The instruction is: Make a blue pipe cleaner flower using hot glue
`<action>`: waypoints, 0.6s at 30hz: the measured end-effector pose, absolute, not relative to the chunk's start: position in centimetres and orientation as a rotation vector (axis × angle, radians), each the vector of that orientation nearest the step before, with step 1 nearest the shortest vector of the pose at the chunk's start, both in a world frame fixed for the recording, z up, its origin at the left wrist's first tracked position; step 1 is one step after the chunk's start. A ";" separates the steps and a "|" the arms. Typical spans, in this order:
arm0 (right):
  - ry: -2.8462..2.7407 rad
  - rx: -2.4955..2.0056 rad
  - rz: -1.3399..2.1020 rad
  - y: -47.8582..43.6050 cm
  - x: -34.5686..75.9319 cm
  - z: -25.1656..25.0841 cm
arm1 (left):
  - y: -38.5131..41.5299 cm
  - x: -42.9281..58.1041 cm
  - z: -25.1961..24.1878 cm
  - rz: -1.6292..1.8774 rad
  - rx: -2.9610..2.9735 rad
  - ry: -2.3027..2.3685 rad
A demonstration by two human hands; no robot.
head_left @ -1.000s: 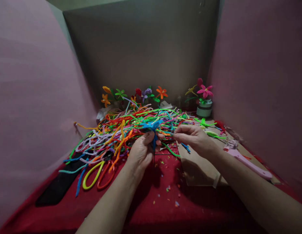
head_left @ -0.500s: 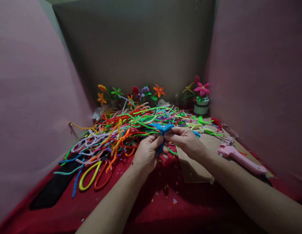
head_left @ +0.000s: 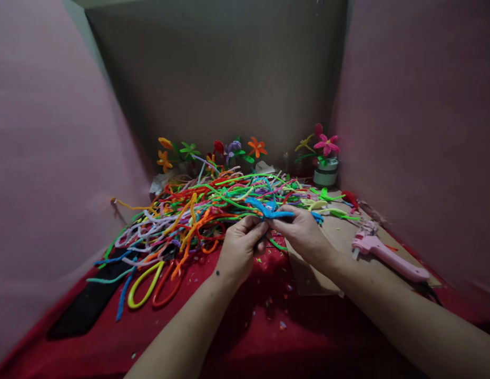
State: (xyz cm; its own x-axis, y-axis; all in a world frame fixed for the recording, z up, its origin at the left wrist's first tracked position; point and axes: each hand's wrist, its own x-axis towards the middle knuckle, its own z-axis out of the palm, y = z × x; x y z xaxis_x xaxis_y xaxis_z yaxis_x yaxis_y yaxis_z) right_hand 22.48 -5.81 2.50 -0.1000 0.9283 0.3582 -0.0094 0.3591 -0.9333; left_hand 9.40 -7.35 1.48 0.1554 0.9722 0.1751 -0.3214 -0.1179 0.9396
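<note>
A blue fuzzy flower shape [head_left: 269, 210] with spread petals is held up between both hands, in front of a heap of coloured pipe cleaners [head_left: 225, 197]. My left hand [head_left: 242, 247] pinches it from below at its centre, the fingertips curled around its underside. Thumb and fingers of my right hand [head_left: 304, 231] close on the petal at the right. The two thumbs nearly meet under the flower's middle. What lies inside the left fingers is hidden.
A pink glue gun [head_left: 391, 258] lies at the right on brown cardboard [head_left: 314, 273]. Yellow and red scissor handles [head_left: 145, 287] stick out at the left beside a black strip [head_left: 89, 305]. Fuzzy flowers [head_left: 256, 147] and a pale green jar [head_left: 326, 173] stand behind.
The blue flower has turned, so its petals now spread outward. My right hand has shifted slightly and its fingers have moved down along the right petal.
</note>
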 end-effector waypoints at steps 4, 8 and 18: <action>-1.382 -0.817 1.090 -5.9 22.2 2.0 | -7.6 9.3 1.5 1.311 1.199 0.748; -1.293 -0.694 1.179 -6.1 21.8 1.3 | -7.8 9.4 1.6 1.310 1.179 0.723; -1.396 -0.701 0.995 -6.9 21.5 1.7 | -8.1 9.2 2.3 1.295 1.007 0.679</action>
State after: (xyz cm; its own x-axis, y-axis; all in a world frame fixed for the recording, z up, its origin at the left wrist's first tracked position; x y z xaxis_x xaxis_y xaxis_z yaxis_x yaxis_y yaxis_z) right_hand 21.50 -6.92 1.68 -0.0947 0.8805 0.4645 -0.1517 0.4484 -0.8809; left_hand 9.20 -8.09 2.28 0.1841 0.9752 0.1230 -0.4535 -0.0267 0.8909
